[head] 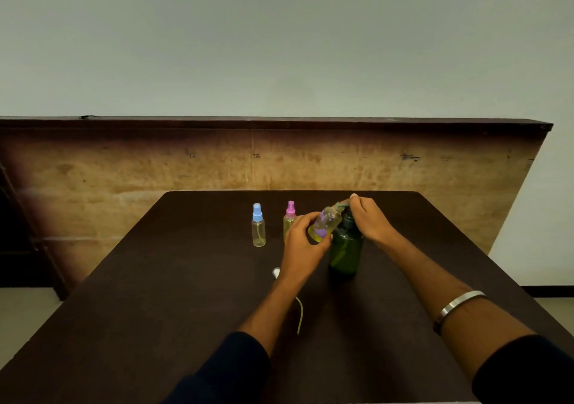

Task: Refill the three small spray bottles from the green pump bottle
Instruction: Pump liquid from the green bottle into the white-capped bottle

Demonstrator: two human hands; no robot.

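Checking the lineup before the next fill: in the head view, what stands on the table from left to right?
Blue-capped spray bottle → pink-capped spray bottle → left hand gripping the tilted open spray bottle → green pump bottle → right hand on its pump.

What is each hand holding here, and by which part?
Left hand grips the uncapped spray bottle by its lower body, tilted to the pump spout. Right hand rests on the green pump bottle's pump head.
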